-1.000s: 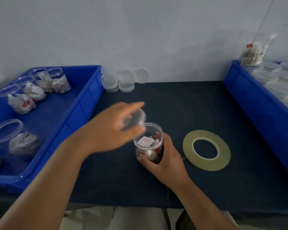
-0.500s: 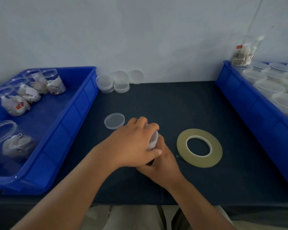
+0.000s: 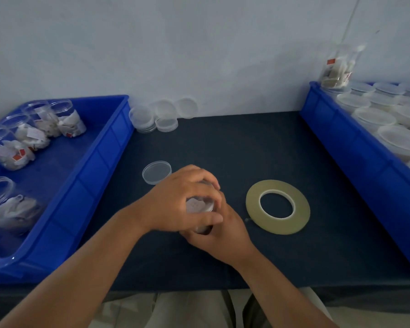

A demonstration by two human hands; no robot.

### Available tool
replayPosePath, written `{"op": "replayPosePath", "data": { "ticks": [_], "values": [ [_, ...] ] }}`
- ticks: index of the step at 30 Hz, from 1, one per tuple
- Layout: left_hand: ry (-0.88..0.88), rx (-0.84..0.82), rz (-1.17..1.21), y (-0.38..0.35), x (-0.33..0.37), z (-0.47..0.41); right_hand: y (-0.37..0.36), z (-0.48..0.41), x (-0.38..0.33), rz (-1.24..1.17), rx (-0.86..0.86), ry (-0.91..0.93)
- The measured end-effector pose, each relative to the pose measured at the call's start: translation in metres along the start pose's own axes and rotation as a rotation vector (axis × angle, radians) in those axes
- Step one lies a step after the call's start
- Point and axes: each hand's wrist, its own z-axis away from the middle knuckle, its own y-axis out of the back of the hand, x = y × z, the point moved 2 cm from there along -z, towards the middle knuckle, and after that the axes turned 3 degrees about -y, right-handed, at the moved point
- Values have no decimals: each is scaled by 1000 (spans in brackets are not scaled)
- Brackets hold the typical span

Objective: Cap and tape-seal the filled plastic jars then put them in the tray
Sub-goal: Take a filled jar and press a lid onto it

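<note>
Jar (image 3: 199, 205): table (image 3: 246, 143) centre. Right hand (image 3: 225, 233) fingers wrap its body; left hand (image 3: 178, 204) fingers curl over its top. Tape roll (image 3: 252, 204): flat, just right. Loose lid (image 3: 156, 172): far-left of the hands.

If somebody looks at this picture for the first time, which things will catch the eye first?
First, the two hands at the middle of the dark mat: the left hand grips the top of a small clear jar, and the right hand holds its side. Next, the yellowish tape roll lying flat just right of them. Then the bright blue left tray with filled jars, and the right tray, at the edges.
</note>
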Motion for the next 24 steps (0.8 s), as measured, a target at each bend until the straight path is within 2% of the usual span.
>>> {"op": "replayPosePath", "data": {
  "ticks": [3,6,10,12,14,16,18,21,24],
  "values": [
    [47,-73,73,5,-10,-5,2,-1,0,-55,3,-16],
    [216,-145,134,21,-27,9,6,-1,1,-100,32,-55],
    [403,-357,152,38,-35,44,7,0,1,-116,74,-55],
    [455,-267,202,28,-11,42,6,-1,1,-117,67,-27],
    [548,-53,232,4,18,29,4,-2,-1,-101,51,3],
    [667,171,88,-21,38,13,1,-3,-3,-39,37,28],
    [698,315,-69,-35,45,0,1,-4,-5,25,17,44],
    [533,461,-178,-34,39,-7,0,-5,-1,-23,-12,30],
    [359,384,-131,-28,26,-4,2,-5,2,-46,18,-32]
  ]
}}
